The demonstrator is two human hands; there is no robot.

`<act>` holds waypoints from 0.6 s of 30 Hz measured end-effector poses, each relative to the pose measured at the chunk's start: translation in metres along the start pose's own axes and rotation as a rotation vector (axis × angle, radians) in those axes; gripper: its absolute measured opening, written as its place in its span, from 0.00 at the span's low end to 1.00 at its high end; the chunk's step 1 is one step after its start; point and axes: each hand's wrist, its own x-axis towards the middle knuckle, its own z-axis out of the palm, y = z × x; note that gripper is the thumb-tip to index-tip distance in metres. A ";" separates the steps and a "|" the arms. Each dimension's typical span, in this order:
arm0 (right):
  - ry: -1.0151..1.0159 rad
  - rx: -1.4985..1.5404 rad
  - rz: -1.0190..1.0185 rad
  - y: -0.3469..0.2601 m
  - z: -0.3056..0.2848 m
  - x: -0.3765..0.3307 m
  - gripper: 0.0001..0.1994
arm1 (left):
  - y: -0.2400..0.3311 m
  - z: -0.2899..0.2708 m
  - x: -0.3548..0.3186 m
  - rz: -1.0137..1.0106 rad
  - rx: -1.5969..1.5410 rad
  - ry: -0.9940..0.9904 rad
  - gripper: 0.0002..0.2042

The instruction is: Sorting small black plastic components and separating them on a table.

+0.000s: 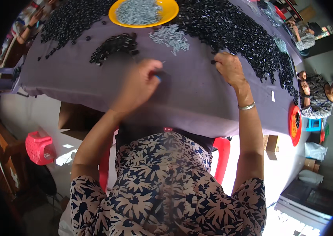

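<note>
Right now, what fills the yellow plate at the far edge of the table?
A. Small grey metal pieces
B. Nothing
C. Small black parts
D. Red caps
A: the yellow plate holds a heap of small grey metal pieces, while the small black parts lie spread on the purple cloth around it.

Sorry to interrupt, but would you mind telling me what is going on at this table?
A person sits at a table covered in purple cloth, sorting small parts. The right hand rests at the edge of a big heap of black pieces. The left hand, blurred, pinches a thin metal pin. Ahead lie a small black pile, loose silver pins and a yellow plate of more pins.
</note>
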 end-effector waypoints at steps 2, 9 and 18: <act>-0.013 0.103 0.115 -0.002 -0.004 0.001 0.06 | 0.007 0.017 -0.008 -0.024 -0.139 -0.062 0.18; -0.075 0.927 0.265 -0.120 0.003 -0.023 0.03 | 0.024 0.022 -0.026 -0.247 -0.289 -0.109 0.29; -0.110 1.059 0.296 -0.152 0.016 -0.028 0.01 | 0.015 0.012 -0.025 -0.234 -0.335 -0.087 0.27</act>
